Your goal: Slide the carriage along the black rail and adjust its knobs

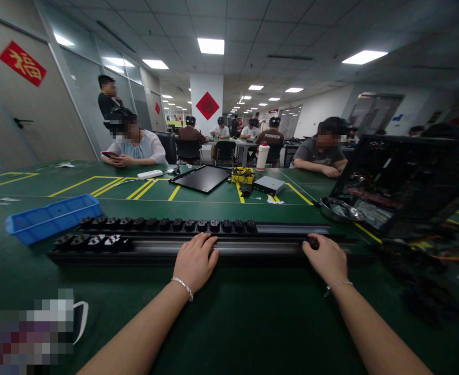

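Observation:
My left hand (195, 263) lies over the near black rail (253, 250), thumb and fingers apart. Near that rail's right end, my right hand (327, 256) pinches a small black socket module (313, 242), mostly covered by the fingers. A silvery channel runs along the rail between my hands. At its left end sit several black modules (79, 240), some with bright metal parts on top. Just behind lies a second black rail (292, 229), with a row of similar modules (164, 224) over its left and middle stretch.
A blue bin (53, 216) lies left of the rails. To the right are a metal bowl (341, 209), an open computer case (409, 182) and loose cables. Farther back are a black panel (201, 178), a grey box (268, 185) and a white bottle (263, 156). People sit across the table.

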{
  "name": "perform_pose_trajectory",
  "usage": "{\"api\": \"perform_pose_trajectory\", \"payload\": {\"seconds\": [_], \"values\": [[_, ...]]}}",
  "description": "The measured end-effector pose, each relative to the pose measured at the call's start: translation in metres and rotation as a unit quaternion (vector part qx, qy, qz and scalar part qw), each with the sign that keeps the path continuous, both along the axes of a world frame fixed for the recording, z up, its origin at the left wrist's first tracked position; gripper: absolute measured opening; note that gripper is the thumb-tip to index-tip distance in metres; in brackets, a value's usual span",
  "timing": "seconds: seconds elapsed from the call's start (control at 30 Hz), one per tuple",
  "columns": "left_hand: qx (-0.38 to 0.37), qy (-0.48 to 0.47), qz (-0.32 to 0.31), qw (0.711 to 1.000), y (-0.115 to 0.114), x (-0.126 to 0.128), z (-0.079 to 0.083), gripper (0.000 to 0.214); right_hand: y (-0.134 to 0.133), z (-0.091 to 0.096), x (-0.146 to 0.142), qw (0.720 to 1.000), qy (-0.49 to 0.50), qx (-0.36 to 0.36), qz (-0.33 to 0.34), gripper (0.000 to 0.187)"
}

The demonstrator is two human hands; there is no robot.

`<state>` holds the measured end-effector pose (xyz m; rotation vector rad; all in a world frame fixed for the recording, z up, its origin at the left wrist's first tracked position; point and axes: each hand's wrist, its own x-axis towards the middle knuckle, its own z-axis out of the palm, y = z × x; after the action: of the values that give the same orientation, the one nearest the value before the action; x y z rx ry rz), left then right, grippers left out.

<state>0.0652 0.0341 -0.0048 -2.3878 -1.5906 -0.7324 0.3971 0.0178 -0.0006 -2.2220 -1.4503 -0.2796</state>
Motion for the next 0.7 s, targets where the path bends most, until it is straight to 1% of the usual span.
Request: {"api": "perform_pose_trajectory", "payload": {"seconds": [0.23,0.5,0.7], "values": [[0.0,-0.004,-0.003,1.0,-0.0004,-0.0002,0.0016,0.036,-0.0005,0.0003,-0.0001,1.0,-0.003,0.001,0.005,0.039],[0.008,-0.007,-0.005,1.0,0.0006,-0.0006,-0.0005,0.036,0.0006,-0.002,0.0024,1.0,0.002,0.004,0.007,0.041],[0.003,-0.005,-0.002,1.0,-0.0007,-0.0004,0.0008,0.036,0.0009,-0.0005,0.0021,1.0,0.01,-0.006,-0.002,0.044]]}}
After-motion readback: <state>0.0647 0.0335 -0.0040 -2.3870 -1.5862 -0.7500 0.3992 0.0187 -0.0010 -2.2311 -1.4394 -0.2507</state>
